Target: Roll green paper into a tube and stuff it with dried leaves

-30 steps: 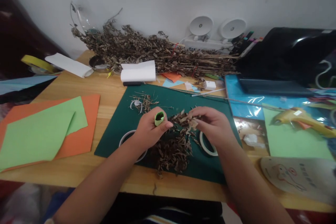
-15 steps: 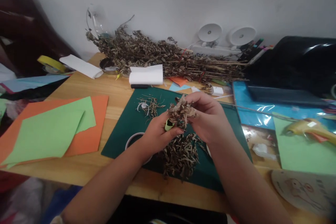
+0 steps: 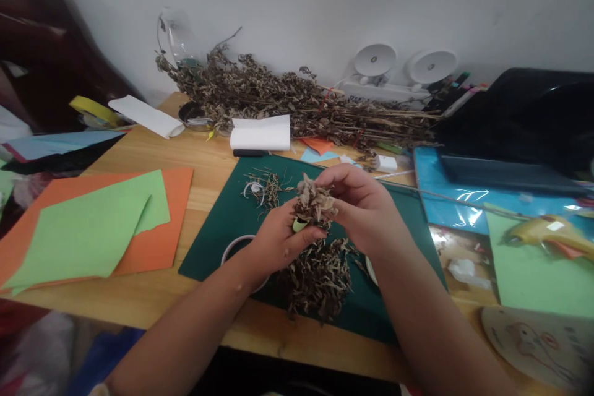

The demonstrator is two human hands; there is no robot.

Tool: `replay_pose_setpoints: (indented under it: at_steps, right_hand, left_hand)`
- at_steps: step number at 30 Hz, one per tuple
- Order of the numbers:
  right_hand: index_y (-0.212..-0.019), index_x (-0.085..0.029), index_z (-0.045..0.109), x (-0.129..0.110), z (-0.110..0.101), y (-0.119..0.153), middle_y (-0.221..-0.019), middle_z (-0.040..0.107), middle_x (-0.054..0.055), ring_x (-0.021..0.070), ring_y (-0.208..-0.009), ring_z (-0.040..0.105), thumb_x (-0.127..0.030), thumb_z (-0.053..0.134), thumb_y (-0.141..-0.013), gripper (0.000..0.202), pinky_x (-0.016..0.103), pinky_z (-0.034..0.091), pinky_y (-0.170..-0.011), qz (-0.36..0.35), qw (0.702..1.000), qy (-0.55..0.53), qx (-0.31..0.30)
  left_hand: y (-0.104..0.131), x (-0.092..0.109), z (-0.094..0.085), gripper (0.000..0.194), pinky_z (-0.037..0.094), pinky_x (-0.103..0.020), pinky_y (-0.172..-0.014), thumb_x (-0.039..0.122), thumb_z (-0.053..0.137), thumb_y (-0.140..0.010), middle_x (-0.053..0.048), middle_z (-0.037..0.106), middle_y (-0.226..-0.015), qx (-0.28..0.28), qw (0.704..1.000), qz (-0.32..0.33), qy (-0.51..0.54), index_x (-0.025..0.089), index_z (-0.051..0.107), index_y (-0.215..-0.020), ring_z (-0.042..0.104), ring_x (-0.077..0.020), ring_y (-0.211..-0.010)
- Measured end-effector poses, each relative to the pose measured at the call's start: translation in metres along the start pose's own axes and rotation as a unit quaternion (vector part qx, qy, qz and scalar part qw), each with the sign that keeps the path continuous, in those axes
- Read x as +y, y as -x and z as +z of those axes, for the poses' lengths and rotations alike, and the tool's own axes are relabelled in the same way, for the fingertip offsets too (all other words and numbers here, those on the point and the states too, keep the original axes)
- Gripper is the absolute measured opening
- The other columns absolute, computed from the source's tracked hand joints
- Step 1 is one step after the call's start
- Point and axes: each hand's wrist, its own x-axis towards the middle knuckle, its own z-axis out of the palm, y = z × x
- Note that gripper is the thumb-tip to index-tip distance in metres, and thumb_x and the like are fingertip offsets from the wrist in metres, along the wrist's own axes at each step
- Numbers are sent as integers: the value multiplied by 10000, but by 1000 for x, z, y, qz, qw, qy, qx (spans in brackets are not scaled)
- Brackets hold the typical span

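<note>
My left hand [image 3: 283, 238] is wrapped round a small clump of dried leaves [image 3: 314, 201], with a light green piece [image 3: 299, 224] showing between its fingers. My right hand [image 3: 364, 207] pinches the right side of the same clump with thumb and fingers. Below both hands lies a pile of dried leaves [image 3: 320, 281] on the dark green mat [image 3: 213, 223]. A small heap of thin stems [image 3: 273, 189] rests on the mat at the upper left, with a white loop beside it. A round white rim [image 3: 232, 247] is partly hidden behind my left forearm.
Bundled dried branches [image 3: 278, 93] lie along the wall behind a white roll [image 3: 260, 135]. Green and orange sheets [image 3: 93, 223] are at the left. At the right are a blue package [image 3: 455, 204], a yellow glue gun [image 3: 547, 232] and a round decorated board [image 3: 533, 343].
My right hand has shifted slightly left over the clump. The clump now sits a little further left and its leaves look bunched more closely.
</note>
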Motion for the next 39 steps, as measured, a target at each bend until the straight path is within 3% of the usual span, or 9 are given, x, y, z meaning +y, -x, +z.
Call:
replay_pose_setpoints:
  at_steps: [5,10,13,21,24,32,39]
  right_hand:
    - [-938,-254,456,-3,-2,4,-775,544,-36,72,-642,535,-123,541,-745,248,190,440,-548,-126,976,177,1]
    - [-840,-206,526,-10,-5,2,-798,596,4,94,-773,554,-117,499,-786,108,219,456,-700,-270,872,402,-63]
    - [-847,-182,545,-14,-8,2,-821,599,41,122,-799,552,-140,488,-790,91,253,469,-706,-293,843,443,-86]
    - [-822,-176,550,-19,-13,-1,-915,581,76,151,-857,533,-215,495,-797,71,310,435,-732,-323,801,484,-144]
    - [-827,-170,553,-21,-12,-1,-927,588,79,150,-866,534,-233,493,-801,90,312,420,-747,-323,785,504,-159]
    - [-812,-184,593,-34,-6,6,-1045,591,64,191,-897,520,-307,498,-795,156,357,387,-790,-231,763,576,-178]
    - [-777,-204,603,-45,-3,6,-1097,561,27,201,-909,490,-290,458,-818,174,379,364,-803,-168,750,605,-209]
  left_hand:
    - [1,-1,2,370,432,-293,-787,475,467,-773,-68,616,-998,13,1000,6,14,181,566,-974,562,-194,-909]
    - [2,-3,3,312,441,-268,-706,453,478,-775,-49,631,-865,31,999,21,-16,169,589,-843,577,-173,-801]
    - [1,-3,2,281,444,-251,-687,426,471,-789,-30,636,-826,20,999,32,-9,174,586,-830,576,-154,-765]
    - [1,-4,2,252,446,-231,-679,389,464,-804,-27,633,-843,33,998,53,-11,176,574,-880,570,-141,-758]
    - [2,-6,3,235,445,-227,-655,370,454,-811,-21,633,-805,33,997,73,-20,173,582,-812,562,-135,-719]
    - [3,-5,3,236,428,-218,-536,359,451,-801,-13,622,-664,26,996,80,-30,174,572,-717,552,-130,-602]
    - [2,-4,2,209,423,-204,-563,318,441,-819,-16,628,-708,23,992,114,-48,166,575,-769,560,-121,-635]
